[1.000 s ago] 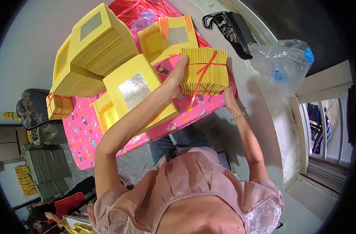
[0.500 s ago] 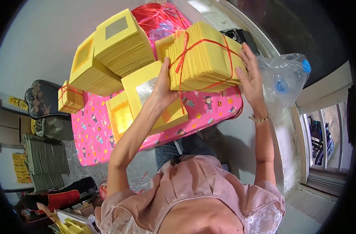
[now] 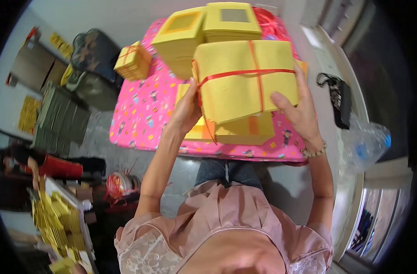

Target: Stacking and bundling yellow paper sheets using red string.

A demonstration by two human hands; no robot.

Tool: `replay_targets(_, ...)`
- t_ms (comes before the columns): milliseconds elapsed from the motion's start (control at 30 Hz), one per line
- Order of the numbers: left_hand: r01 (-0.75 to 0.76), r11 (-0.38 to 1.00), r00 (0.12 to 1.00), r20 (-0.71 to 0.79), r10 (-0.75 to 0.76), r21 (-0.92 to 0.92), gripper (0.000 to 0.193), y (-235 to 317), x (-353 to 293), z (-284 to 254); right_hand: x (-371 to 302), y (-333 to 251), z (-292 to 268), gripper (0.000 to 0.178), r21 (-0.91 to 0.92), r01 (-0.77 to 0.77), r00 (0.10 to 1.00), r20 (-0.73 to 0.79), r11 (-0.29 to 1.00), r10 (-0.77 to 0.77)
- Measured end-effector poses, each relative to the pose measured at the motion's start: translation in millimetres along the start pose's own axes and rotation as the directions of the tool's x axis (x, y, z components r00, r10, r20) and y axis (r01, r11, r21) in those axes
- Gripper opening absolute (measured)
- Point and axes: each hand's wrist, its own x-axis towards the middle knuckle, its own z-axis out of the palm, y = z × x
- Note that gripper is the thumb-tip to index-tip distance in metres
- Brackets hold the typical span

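Note:
A thick bundle of yellow paper sheets [image 3: 233, 93], crossed by red plastic string, is held up over the pink patterned table [image 3: 130, 118]. My left hand [image 3: 186, 109] grips its left end, where the knot and a loose string tail hang. The opposite end is clasped by my right hand [image 3: 305, 112], its thumb on the broad face. Lower yellow paper stacks [image 3: 249, 132] lie beneath, partly hidden by the bundle. Behind it stand two tall yellow paper stacks, one with an orange-gold square [image 3: 181, 22] and one with a silver square [image 3: 233, 15].
A small tied yellow bundle [image 3: 133, 61] sits at the table's left edge. Red string [image 3: 268, 20] lies at the back right. On the right ledge are a black object [image 3: 340, 100] and a clear plastic bag [image 3: 366, 141]. A co-worker [image 3: 32, 162] is beside yellow paper [image 3: 57, 214] at lower left.
The view has swung left, showing more of the co-worker's paper. Between my hands the bundle has tilted, and its broad face shows more than its layered edges.

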Motion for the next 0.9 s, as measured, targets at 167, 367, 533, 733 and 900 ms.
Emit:
replay_targets(167, -0.223, 0.96, 0.938, -0.305, 0.164, -0.167, 0.053, -16, -55, -101, 48, 25, 104, 0.084, -0.086, 0.081, 0.952, 0.302, 0.993, -0.051)
replay_targets(367, -0.424, 0.856, 0.802, -0.562, 0.203, -0.295, 0.056, -63, -90, -194, 82, 90, 228, 0.079, -0.098, 0.246, 0.781, 0.609, 0.964, -0.137)
replay_targets(533, -0.45, 0.817, 0.757, -0.639, 0.136, -0.36, 0.063, -107, -98, -259, 86, 122, 275, 0.066, -0.244, 0.3, 0.493, 0.867, 0.922, 0.069)
replay_targets(733, -0.163, 0.958, 0.528, -0.841, -0.118, -0.237, 0.08, -123, -122, -281, 63, 112, 242, 0.052, -0.241, 0.44, 0.476, 0.879, 0.865, 0.002)
replay_targets(900, -0.251, 0.937, 0.534, -0.842, -0.076, -0.244, 0.106, -80, -135, -235, 51, 76, 164, 0.039, -0.263, 0.376, 0.659, 0.75, 0.889, -0.056)
